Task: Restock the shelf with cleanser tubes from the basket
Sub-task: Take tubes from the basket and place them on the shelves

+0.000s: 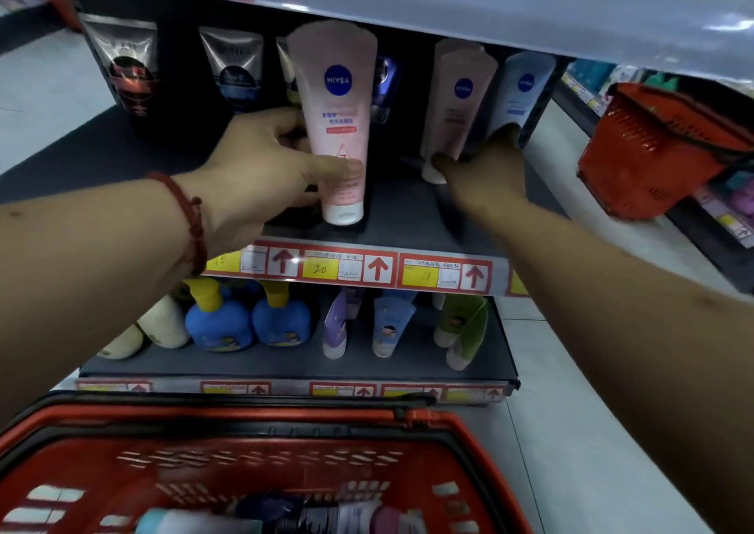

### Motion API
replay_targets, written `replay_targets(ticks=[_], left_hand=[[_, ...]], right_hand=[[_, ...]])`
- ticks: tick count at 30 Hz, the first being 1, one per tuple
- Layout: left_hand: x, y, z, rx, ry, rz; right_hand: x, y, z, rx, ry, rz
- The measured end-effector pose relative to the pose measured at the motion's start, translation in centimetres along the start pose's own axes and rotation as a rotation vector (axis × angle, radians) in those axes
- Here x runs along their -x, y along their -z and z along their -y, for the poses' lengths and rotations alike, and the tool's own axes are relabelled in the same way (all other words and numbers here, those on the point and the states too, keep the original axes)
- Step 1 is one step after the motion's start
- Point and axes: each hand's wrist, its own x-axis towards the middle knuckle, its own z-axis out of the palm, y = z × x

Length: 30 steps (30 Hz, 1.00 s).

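Two hands: both reach into the middle shelf, one tube-grip each.
Left hand: wraps one held pink tube low on its body – thumb across the front, fingers behind; a red cord bracelet circles the wrist.
Held pink tube: one, upright with its white cap down, the cap at or just above the shelf's front edge; I cannot tell whether it touches.
Right hand: thumb against a white cap, fingers up the far side – clasping the lower end of the standing pink tubes.
Standing pink tubes: two, one right behind the other, towards the shelf's right end.
Pale blue tube: one, just beside the pink pair, nearest the right edge.
Dark tubes: two in plain view along the back left, a third half hidden by the held tube.
Dark blue tube: one, at the back between the held tube and the pink pair.
Price labels: three with red arrows readable on the front edge.
Basket: one red basket below the hands, holding several blurred tubes; too smeared to count.
Second basket: one, red, tilted, beyond the shelf's right end.
Lower shelf: two blue bottles with yellow caps, two cream bottles at the left end, and purple, light-blue and green tubes to the right.
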Motion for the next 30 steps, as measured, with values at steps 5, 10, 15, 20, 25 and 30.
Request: replay_targets(ticks=[5,10,15,20,25,30], left_hand=[[-2.0,-4.1,-0.9,-0.016,-0.052,0.047],[-4.2,-8.4,-0.6,-0.108,-0.134,0.120],[-6.4,-10.9,2.3,-0.217,-0.176,0.088],[-7.8,-12.1,3.0,-0.232,-0.203,0.058],[-8.7,-12.5,3.0,-0.252,-0.182,0.044],[-8.0,-11.2,2.6,-0.283,-0.116,0.023]], right_hand=[[2.8,2.9,-2.4,-0.095,0.087,-0.079],[4.0,5.0,-4.3,-0.130,0.097,-0.112],[3.8,5.2,-5.4,-0.173,0.103,-0.133],[4.0,4.7,-5.9,-0.178,0.099,-0.104],[4.1,4.3,-6.4,-0.189,0.087,-0.102],[4.6,4.8,-5.6,-0.172,0.093,-0.097]])
